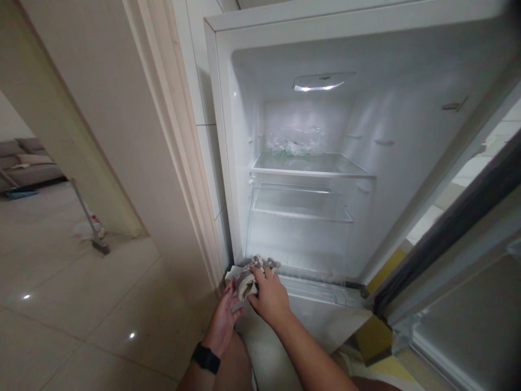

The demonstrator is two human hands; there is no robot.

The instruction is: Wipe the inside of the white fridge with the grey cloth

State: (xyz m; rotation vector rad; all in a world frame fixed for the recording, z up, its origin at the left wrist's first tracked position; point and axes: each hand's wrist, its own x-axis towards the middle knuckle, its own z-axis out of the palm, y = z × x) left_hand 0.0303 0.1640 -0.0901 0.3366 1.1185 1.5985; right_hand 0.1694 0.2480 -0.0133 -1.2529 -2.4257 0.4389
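Observation:
A crumpled patterned cloth (246, 282) is bunched at the lower left front edge of an open fridge (222, 136). My right hand (272, 296) has its fingers closed over the right side of the cloth. Just left of it, my left hand (222, 320) is held with fingers apart, its fingertips close to the cloth; whether they touch it I cannot tell. A dark watch (205, 358) is on my left wrist. Under the cloth lies the white rim of a drawer (325, 293) at the bottom of the fridge.
Inside the fridge, a clear plastic bag (297, 140) lies on the upper glass shelf (313, 174), with a lower shelf (301, 214) beneath. The fridge door (472, 315) stands open at right. A wooden door frame (179, 141) rises at left; a broom (100, 245) stands beyond it.

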